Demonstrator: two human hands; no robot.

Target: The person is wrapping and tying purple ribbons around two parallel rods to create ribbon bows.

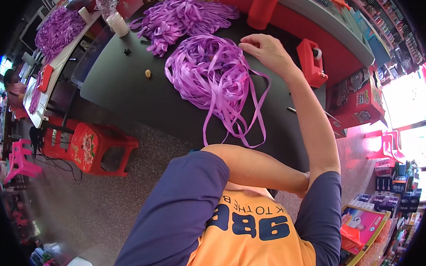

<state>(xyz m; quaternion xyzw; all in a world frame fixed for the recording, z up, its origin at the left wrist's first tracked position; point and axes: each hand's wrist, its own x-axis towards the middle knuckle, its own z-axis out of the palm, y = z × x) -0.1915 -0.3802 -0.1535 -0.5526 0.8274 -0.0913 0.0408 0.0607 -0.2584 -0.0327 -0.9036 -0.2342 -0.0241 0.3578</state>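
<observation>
A loose heap of shiny purple ribbon straps (206,71) lies on the dark table, with long loops trailing toward me. My right hand (268,51) is at the heap's far right edge, thumb and forefinger drawn close together. Whatever is between those fingertips, if anything, I cannot make out. My left forearm crosses in front of my body. The left hand (304,183) is tucked by my right elbow, its fingers hidden behind the right arm. A second purple ribbon heap (184,20) lies just beyond the first.
A red tape dispenser (312,63) stands at the table's right, near a pen (292,110). On the left are a stack of white cups (117,24) and a small brownish object (148,73). A red stool (100,149) stands left of the table. More purple ribbon (59,31) lies on another table.
</observation>
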